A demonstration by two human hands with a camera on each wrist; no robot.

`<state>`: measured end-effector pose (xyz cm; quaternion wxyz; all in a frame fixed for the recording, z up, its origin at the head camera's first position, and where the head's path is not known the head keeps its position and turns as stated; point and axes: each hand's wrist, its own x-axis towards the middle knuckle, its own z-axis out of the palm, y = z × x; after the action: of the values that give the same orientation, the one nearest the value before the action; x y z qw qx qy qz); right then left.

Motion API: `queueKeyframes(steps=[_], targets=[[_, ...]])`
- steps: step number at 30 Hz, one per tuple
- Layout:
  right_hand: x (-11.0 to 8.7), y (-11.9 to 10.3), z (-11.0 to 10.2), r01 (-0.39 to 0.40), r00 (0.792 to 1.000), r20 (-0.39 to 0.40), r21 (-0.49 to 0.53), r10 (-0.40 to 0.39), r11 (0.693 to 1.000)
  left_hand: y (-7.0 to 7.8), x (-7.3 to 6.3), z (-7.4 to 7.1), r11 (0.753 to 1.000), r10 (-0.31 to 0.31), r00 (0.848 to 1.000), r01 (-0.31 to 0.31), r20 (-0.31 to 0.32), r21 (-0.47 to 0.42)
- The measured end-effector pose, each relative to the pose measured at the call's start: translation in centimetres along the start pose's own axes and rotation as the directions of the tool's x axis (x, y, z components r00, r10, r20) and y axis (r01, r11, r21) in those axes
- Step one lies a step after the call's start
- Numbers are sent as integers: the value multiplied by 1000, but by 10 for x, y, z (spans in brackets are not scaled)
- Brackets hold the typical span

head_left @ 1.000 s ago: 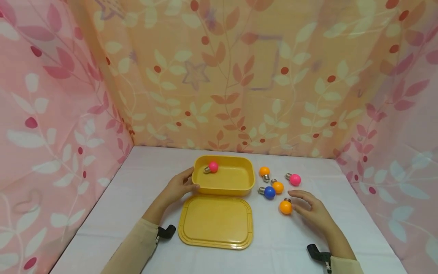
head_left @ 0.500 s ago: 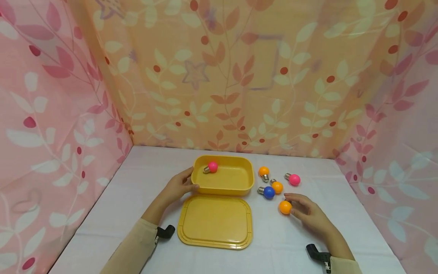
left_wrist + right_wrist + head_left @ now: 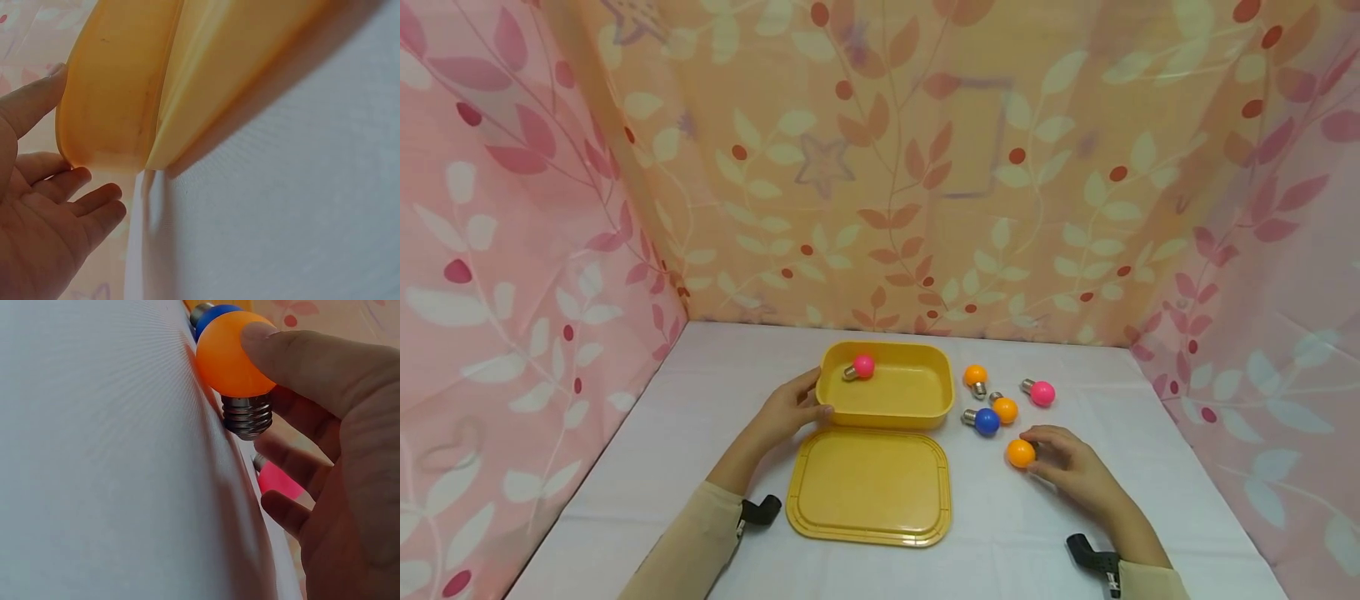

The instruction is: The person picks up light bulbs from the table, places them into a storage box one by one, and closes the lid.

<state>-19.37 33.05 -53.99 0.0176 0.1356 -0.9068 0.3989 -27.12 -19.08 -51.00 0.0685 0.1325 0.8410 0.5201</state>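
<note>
A yellow plastic box (image 3: 891, 419) without its lid stands on the table, a pink light bulb (image 3: 863, 367) lying inside. My left hand (image 3: 782, 414) holds the box's left end, thumb at the front corner and fingers along the side. In the left wrist view, the thumb touches the box's edge (image 3: 106, 94) and the other fingers bend loosely. To the right, my right hand (image 3: 1071, 467) pinches an orange light bulb (image 3: 1020, 453). The right wrist view has the thumb (image 3: 259, 337) on the orange globe, the metal screw base (image 3: 247, 417) pointing away from it.
The yellow lid (image 3: 868, 487) lies flat in front of the box. Right of the box lie a blue bulb (image 3: 987, 422), two orange bulbs, one nearer (image 3: 1004, 410) and one farther (image 3: 975, 376), and a pink bulb (image 3: 1042, 393). Patterned cloth walls (image 3: 880, 167) enclose the table.
My right hand has moved left onto the nearest orange bulb, and its thumb and fingers have closed on it. The left hand stays at the box; the head view has shifted slightly.
</note>
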Motion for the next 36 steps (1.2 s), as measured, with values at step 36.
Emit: queueKeyframes(steps=[36], targets=[[0,-6,1,-28,1000,-7,10,29,1000,-3,2,-1,1000,-27,1000,27,2,5]])
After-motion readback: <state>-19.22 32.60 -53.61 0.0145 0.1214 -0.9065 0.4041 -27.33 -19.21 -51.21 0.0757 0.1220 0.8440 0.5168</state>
